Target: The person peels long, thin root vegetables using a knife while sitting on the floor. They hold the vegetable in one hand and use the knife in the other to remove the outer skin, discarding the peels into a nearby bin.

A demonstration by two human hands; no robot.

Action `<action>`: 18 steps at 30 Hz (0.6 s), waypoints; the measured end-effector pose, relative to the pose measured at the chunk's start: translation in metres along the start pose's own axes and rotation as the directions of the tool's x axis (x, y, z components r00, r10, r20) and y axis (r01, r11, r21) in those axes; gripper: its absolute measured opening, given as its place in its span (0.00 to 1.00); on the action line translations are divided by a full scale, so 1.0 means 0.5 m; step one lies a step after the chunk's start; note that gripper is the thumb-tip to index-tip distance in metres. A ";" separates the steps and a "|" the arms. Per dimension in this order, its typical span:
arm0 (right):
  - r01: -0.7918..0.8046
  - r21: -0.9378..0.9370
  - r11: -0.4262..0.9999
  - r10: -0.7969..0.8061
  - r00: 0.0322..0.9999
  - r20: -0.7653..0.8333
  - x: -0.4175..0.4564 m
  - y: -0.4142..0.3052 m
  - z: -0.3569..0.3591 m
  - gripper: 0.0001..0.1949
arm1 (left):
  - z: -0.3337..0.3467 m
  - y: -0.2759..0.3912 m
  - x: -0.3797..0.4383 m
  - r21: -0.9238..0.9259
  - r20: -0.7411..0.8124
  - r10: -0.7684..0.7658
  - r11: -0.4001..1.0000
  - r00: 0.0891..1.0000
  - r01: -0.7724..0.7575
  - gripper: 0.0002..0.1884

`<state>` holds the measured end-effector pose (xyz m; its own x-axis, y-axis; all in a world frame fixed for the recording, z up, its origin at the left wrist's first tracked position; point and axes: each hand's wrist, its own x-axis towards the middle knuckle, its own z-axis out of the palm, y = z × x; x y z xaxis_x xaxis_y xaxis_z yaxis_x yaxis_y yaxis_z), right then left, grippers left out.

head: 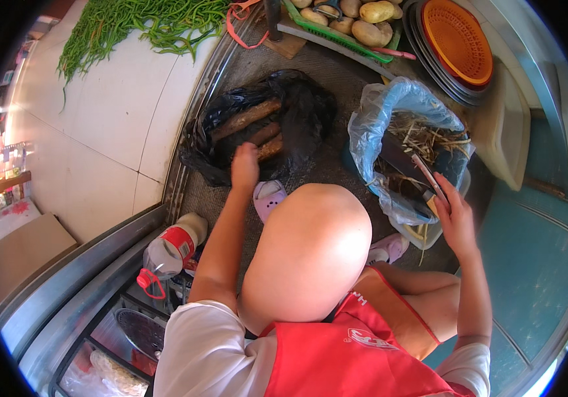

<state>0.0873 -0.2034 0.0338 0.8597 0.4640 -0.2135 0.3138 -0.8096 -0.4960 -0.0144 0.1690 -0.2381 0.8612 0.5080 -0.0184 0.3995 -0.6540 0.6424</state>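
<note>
My left hand, blurred, reaches to the near edge of a black plastic bag on the floor. Thick brown roots lie in the bag beside my fingers; whether they grip one is unclear. My right hand holds a slim, pale pinkish tool, its exact kind unclear, over a bin lined with a translucent plastic bag. Stringy, straw-like scraps fill part of the bin. Below the tool rests a knife with a dark blade and a light handle.
Long green peppers cover part of the tiled surface at far left. Potatoes fill a green crate. An orange colander leans with stacked basins at far right. A plastic bottle stands by my left arm.
</note>
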 end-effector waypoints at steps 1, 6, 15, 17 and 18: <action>0.022 -0.015 1.000 -0.022 1.000 -0.002 0.004 -0.005 0.001 0.23 | -0.013 -0.028 0.017 0.088 -0.004 -0.069 0.994 0.998 0.070 0.07; 0.039 -0.021 0.999 -0.039 0.999 -0.014 0.006 -0.014 0.005 0.23 | -0.010 -0.092 0.038 0.430 0.218 -0.169 0.901 0.961 0.061 0.21; 0.036 -0.068 0.997 -0.039 0.999 -0.031 -0.023 -0.022 -0.027 0.21 | -0.120 -0.033 0.058 0.323 0.172 -0.046 0.946 0.984 -0.012 0.21; 0.034 -0.068 0.997 -0.036 0.999 -0.026 -0.035 -0.027 -0.041 0.21 | -0.199 0.043 0.047 0.557 0.049 0.119 0.821 0.992 -0.126 0.18; 0.044 -0.071 0.997 -0.046 0.999 -0.029 -0.040 -0.031 -0.049 0.21 | -0.242 0.072 0.038 0.590 -0.005 0.151 0.799 0.989 -0.119 0.18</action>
<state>0.0752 -0.2089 0.0661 0.8555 0.4905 -0.1660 0.3793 -0.8117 -0.4442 -0.0214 0.2228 -0.1226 0.9099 0.4065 0.0826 0.4023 -0.9133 0.0635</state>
